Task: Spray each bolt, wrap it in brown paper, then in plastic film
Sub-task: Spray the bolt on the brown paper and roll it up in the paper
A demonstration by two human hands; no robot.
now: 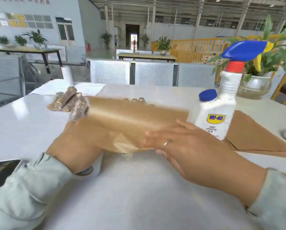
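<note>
A sheet of brown paper (pixel 135 117) lies curled into a loose roll across the white table (pixel 139 188), blurred by motion. My left hand (pixel 76 140) grips its left end, with the fingers tucked under the paper. My right hand (pixel 180 146) presses flat on the paper's near edge with straight fingers. Whatever is inside the roll is hidden. Several wrapped bolts (pixel 67 100) lie in a pile at the far left. Bare bolt heads (pixel 139 99) show just behind the paper. A white WD-40 spray bottle (pixel 222 110) with a blue trigger stands right of my right hand.
More brown paper sheets (pixel 258 138) lie under and right of the bottle. A white film roll (pixel 94 170) lies under my left wrist; another roll (pixel 67 75) stands at the back left. A phone (pixel 1 171) lies at the left edge, and a potted plant (pixel 258 83) stands at the back right.
</note>
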